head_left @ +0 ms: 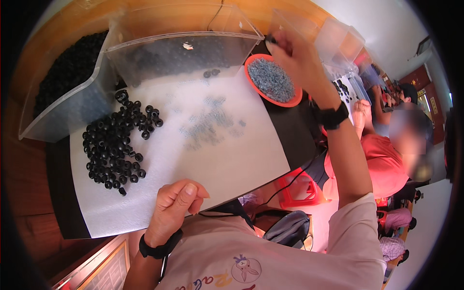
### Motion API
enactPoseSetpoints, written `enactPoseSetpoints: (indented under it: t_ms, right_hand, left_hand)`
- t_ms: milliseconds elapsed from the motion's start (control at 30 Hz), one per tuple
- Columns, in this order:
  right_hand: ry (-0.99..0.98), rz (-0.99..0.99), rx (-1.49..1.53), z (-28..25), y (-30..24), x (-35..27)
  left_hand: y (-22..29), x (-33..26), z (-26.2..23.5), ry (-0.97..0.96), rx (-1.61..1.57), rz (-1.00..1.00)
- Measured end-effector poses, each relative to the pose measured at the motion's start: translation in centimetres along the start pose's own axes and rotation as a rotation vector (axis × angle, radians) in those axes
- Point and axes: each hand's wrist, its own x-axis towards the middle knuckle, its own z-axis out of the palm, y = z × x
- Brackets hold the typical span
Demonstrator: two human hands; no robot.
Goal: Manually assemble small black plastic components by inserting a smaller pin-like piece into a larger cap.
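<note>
My left hand (177,205) rests over the near edge of the white sheet (241,174), its fingers curled and the thumb pressed on them. Whatever it may hold is hidden. At the far right of the table, my right hand (292,50) is raised past the orange bowl (298,96), with curled fingers. A small black part (270,39) shows at its fingertips. Small bluish clear pieces (270,79) fill the bowl, and more clear pieces (205,123) are scattered on the sheet. A heap of round black parts with holes (113,150) lies on the left.
A clear bin (72,108) full of black parts stands at the far left. Beside it, a wide clear bin (169,60) holds some pieces. Two black parts (211,73) lie before it. On the right sits a person in a red top (372,164), near a red stool (299,191).
</note>
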Motion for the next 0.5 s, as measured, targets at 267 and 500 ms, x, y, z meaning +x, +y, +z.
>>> enactPoseSetpoints:
  t_ms: [267,500]
  right_hand:
    - [-0.174,-0.009,0.037,1.0,-5.8,7.7]
    - [-0.193,-0.226,0.29,4.7,-9.4,3.5]
  left_hand:
    - [0.3,-0.2,0.4,-0.013,0.01,0.003]
    - [0.1,0.0,-0.1,-0.106,0.038,0.058]
